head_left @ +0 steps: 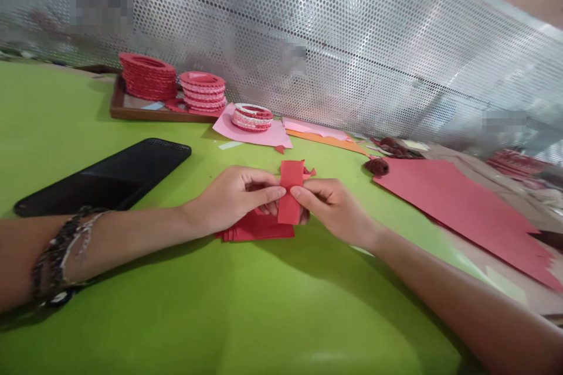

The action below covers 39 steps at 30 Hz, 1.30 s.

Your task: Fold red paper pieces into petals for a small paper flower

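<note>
A narrow red paper strip [291,205] stands nearly upright between my two hands. My left hand [240,196] pinches its left edge between thumb and fingers. From the other side, my right hand [328,205] grips the right edge, its thumb on the front face. The fingers behind the strip are partly hidden. Just below and to the left, a stack of red paper pieces [264,229] lies on the green table [264,310], partly covered by my left hand. Small red scraps [309,171] show behind the strip's upper right edge.
A black tray-like object [109,179] lies left. Behind, a brown tray [167,114] holds stacks of red rings [149,79] and pink rings [203,94]. More rings [252,118] sit on pink paper [277,136]. Red sheets [457,205] and dark yarn [377,166] lie right, before a perforated metal panel [272,23].
</note>
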Available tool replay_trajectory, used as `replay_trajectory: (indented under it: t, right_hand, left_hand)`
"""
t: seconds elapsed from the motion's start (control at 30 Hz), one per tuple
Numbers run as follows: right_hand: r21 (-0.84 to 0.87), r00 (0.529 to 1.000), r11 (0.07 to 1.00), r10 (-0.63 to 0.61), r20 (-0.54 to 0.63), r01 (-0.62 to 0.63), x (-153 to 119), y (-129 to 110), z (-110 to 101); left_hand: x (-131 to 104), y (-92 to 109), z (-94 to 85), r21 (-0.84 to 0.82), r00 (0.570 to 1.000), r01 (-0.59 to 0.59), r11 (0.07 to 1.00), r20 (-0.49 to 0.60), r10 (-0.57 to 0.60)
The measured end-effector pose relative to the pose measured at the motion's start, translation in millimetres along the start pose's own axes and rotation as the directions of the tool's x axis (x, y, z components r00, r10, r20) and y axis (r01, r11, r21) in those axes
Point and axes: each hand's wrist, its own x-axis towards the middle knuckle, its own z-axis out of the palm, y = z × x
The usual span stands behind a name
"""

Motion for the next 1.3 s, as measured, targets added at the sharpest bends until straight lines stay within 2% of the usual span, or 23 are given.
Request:
replay_trajectory:
  t: [0.1, 0.2, 0.4, 0.57, 0.67, 0.77, 0.83, 0.9, 1.03, 1.13, 1.3]
  right_hand:
    - [0.004, 1.000, 1.000, -0.001, -0.015, 0.001, 0.0, -1.2, 0.2]
    - [0.019, 0.999, 1.000, 0.013, 0.029, -0.013, -0.1, -1.0, 0.5]
    - [-0.076, 1.000, 0.997, 0.030, 0.010, -0.029, -1.3, -1.0, 1.4]
    - [-0.096, 0.999, 0.995, 0.007, 0.054, -0.002, -0.9, -2.0, -0.8]
    - [-0.155, 0.996, 0.985, -0.081, -0.020, 0.077, -0.8, -1.6, -3.2]
    - [-0.248, 0.958, 0.945, -0.252, -0.136, 0.213, -1.3, -0.6, -6.1]
    - [-0.343, 0.927, 0.895, -0.347, -0.141, 0.283, -1.3, -0.1, -8.0]
    - [-0.384, 0.917, 0.868, -0.382, -0.113, 0.314, -0.9, -0.2, -9.6]
    - [-0.262, 0.932, 0.918, -0.339, -0.132, 0.297, 0.4, -0.8, -12.2]
    - [-0.115, 0.945, 0.943, -0.322, -0.058, 0.314, 1.4, -0.1, -14.4]
    - [-0.040, 0.963, 0.962, -0.268, 0.021, 0.269, 1.7, 1.9, -14.2]
  left_hand:
    - [0.3, 0.9, 0.1, 0.001, 1.000, 0.003, 1.000, -0.005, -0.003]
    - [0.2, 1.9, -0.7, 0.008, 0.999, 0.012, 1.000, -0.033, -0.011]
    - [0.2, 3.1, -1.0, 0.012, 0.999, 0.017, 1.000, -0.047, -0.016]
    - [1.8, 1.9, 0.4, 0.039, 0.999, -0.005, 0.999, -0.048, 0.007]
    - [1.7, 2.1, 0.7, 0.051, 0.998, -0.001, 0.999, -0.067, 0.004]
    - [1.3, 3.9, 1.2, 0.048, 0.996, 0.004, 0.999, -0.089, 0.001]
    - [1.2, 5.7, 1.6, 0.038, 0.997, 0.010, 0.999, -0.075, -0.007]
    - [1.1, 7.5, 2.1, 0.016, 0.998, 0.012, 1.000, -0.059, -0.011]
    - [1.1, 9.1, 3.0, -0.059, 0.999, 0.017, 0.998, -0.042, -0.019]
    - [1.0, 6.9, 3.1, -0.091, 0.997, -0.002, 0.996, -0.078, -0.006]
    - [0.3, 0.8, 1.0, 0.025, 0.993, -0.013, 1.000, -0.114, 0.016]
